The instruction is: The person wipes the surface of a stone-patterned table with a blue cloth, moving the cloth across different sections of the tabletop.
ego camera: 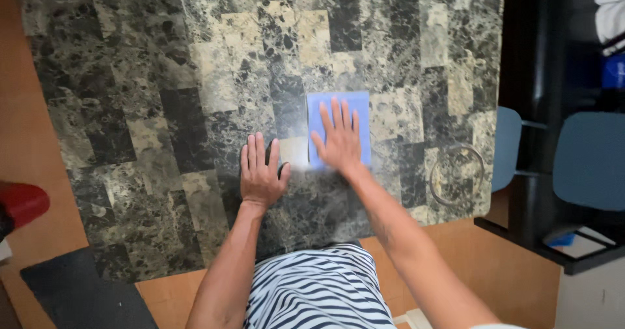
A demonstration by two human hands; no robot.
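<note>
The left hand lies flat on the dark marbled stone tabletop, fingers together, just left of the pale blue rectangular cloth. The right hand presses on that cloth (long axis running away), fingers spread, gripping nothing.

The right hand lies flat, fingers spread, on a light blue cloth spread on the dark marble-patterned tabletop. The left hand rests palm down on the bare tabletop just beside the cloth. A clear glass ring sits near the right edge.
</note>
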